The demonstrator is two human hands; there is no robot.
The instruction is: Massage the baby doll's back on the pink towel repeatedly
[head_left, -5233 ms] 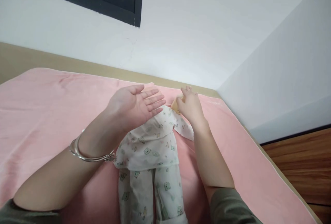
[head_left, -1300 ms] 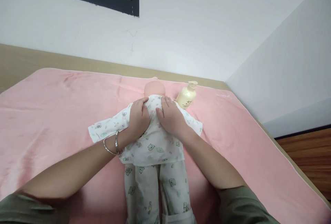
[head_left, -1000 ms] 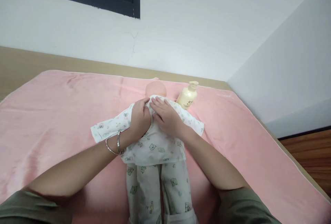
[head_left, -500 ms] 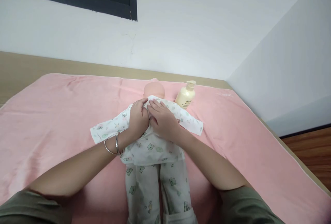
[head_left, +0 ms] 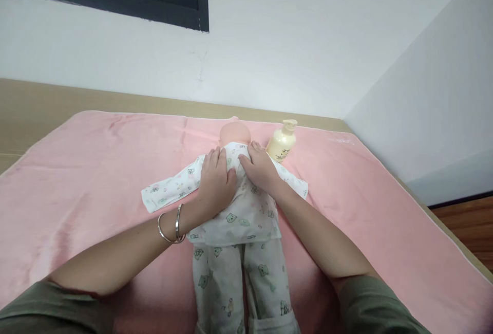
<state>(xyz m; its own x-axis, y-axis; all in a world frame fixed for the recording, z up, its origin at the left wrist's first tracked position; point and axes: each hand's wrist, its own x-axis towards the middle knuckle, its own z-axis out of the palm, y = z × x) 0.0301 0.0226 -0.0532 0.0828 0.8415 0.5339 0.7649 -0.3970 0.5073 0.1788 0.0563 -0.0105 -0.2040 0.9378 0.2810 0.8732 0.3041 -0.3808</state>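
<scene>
A baby doll (head_left: 235, 132) lies on a pink blanket, its bald head toward the wall and no face showing. It wears a white long-sleeved top (head_left: 246, 221) printed with small green animals, and matching trousers (head_left: 221, 282). Flat on the left of the doll's upper back rests my left hand (head_left: 219, 180), fingers stretched out. My right hand (head_left: 261, 167) lies on the right shoulder area, its fingers extended and thumb apart. Both hands touch the cloth without gripping it. Two silver bangles (head_left: 177, 223) hang at my left wrist.
Close beyond my right hand stands a cream pump bottle (head_left: 282, 144). The pink blanket (head_left: 96, 169) covers most of a wooden surface (head_left: 34, 113). A white wall (head_left: 277, 41) rises behind, with a dark window frame (head_left: 192, 10) at upper left.
My hands have moved apart from the middle of the upper back toward the two sides. The doll and bottle appear slightly farther right as the view shifts.
</scene>
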